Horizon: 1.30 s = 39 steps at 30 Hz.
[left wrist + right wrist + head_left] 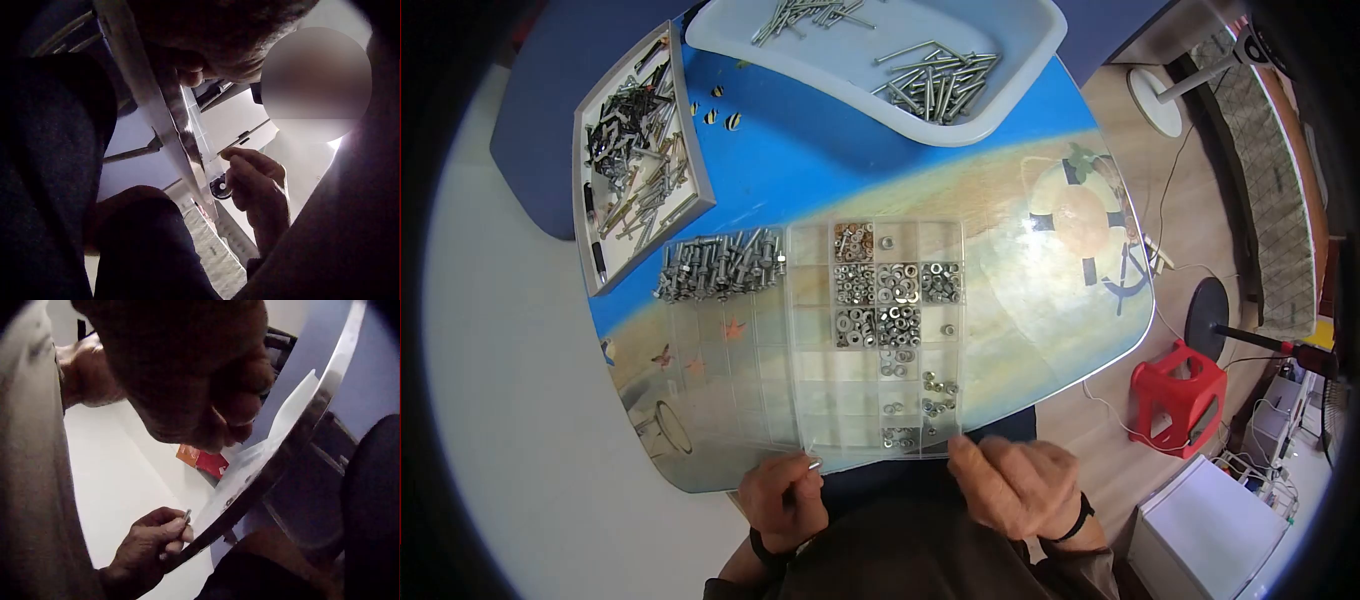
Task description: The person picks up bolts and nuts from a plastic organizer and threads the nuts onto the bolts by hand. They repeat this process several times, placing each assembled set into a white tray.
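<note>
At the table's near edge, the left hand point(783, 497) pinches a small metal bolt point(814, 464) between thumb and fingertips; the right wrist view also shows this bolt point(187, 515) in the left hand point(145, 547). The right hand point(1022, 487) is at the near right corner of a clear compartment box point(810, 350), its fingers curled and thumb against the index finger, with nothing visible in it. Nuts point(899, 326) and washers point(855, 327) lie in several compartments. Bolts point(725, 263) fill the upper part of the box's left side.
A white tub point(1000, 125) with long bolts stands at the back. On the left is a shallow tray point(700, 205) of mixed screws with a pen. To the right of the table, a red stool point(1180, 395) and a white cabinet point(1205, 520) stand on the floor.
</note>
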Motion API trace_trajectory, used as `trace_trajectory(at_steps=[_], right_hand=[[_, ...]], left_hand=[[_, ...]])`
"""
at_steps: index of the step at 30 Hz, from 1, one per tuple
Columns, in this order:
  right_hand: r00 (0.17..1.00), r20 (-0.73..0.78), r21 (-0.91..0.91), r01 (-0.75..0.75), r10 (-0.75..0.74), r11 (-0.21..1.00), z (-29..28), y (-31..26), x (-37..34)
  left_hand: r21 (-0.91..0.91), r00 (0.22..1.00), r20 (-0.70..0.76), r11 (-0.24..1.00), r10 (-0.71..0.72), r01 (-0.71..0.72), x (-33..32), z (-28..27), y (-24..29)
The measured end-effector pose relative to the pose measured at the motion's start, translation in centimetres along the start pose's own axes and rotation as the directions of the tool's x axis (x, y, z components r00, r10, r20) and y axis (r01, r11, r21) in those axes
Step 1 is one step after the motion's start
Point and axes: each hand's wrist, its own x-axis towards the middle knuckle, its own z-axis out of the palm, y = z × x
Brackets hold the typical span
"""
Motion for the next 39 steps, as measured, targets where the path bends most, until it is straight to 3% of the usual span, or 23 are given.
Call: trace_trajectory(at_steps=[3, 5, 10, 14, 17, 25, 32, 34, 39], right_hand=[[0.998, 0.062, -0.037, -0.021, 0.023, 0.999, -0.1, 0.9, 1.0], [0.998, 0.058, -0.019, -0.008, 0.009, 1.000, 0.1, 1.3, 1.6], [0.979, 0.178, -0.060, 0.114, -0.101, 0.992, -0.3, 1.3, 3.8], [0.966, 0.248, -0.095, 0.105, -0.079, 0.990, -0.2, 1.0, 5.6], [0.958, 0.266, -0.084, 0.136, -0.109, 0.987, -0.2, 1.3, 7.0], [0.850, 0.516, -0.034, 0.145, -0.107, 0.989, -0.7, 1.5, 9.8], [0.813, 0.575, -0.014, 0.114, -0.085, 0.993, -0.5, 1.2, 10.8], [0.861, 0.496, 0.013, 0.119, -0.110, 0.993, -0.1, 1.2, 10.5], [0.845, 0.521, 0.018, 0.131, -0.121, 0.991, -0.7, 1.2, 10.8]], left_hand=[[-0.031, 1.000, -0.019, 1.000, 0.001, -0.002, 0.3, 0.3, 0.0], [-0.024, 0.992, -0.079, 0.994, 0.102, -0.104, 0.7, 0.7, -0.3], [-0.013, 0.992, -0.089, 0.996, 0.087, -0.089, 0.7, 0.8, 0.0], [-0.029, 0.998, -0.067, 1.000, -0.006, 0.004, -0.1, 0.6, -0.1], [-0.055, 0.998, -0.051, 0.997, 0.046, -0.049, 0.8, 0.6, 0.1], [-0.058, 0.996, -0.025, 0.994, 0.090, -0.091, 1.2, 0.1, 0.0], [-0.120, 0.994, 0.045, 0.989, 0.098, -0.092, 1.2, -0.2, -0.1], [-0.120, 0.993, 0.031, 0.987, 0.114, -0.109, 1.3, -0.2, -0.3], [-0.179, 0.995, -0.003, 0.979, 0.104, -0.103, 0.9, 0.2, -0.6]])
